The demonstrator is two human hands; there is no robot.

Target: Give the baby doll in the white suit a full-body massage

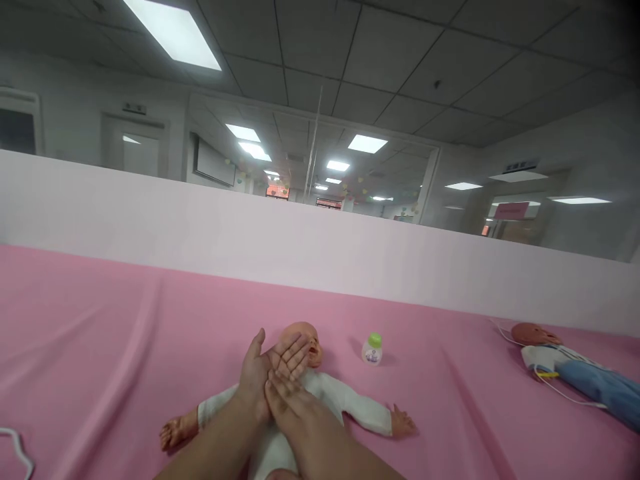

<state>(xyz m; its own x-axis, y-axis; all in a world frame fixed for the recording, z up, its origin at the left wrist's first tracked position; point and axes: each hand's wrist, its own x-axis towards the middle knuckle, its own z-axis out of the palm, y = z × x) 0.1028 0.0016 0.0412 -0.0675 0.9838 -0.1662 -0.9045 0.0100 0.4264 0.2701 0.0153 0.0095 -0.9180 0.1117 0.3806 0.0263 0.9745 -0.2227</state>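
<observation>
A baby doll in a white suit lies on its back on the pink sheet, arms spread to both sides. Above its chest and neck, my left hand is held palm up with the fingers spread out, partly covering the doll's head. My right hand lies with its fingers stretched out against the left palm and wrist. Nothing shows in either hand. To the right of the doll's head stands a small clear bottle with a green cap.
A second doll in blue and white clothes lies at the far right, with a white cord around it. A white cord is at the lower left. Behind the pink sheet runs a low white wall with glass above.
</observation>
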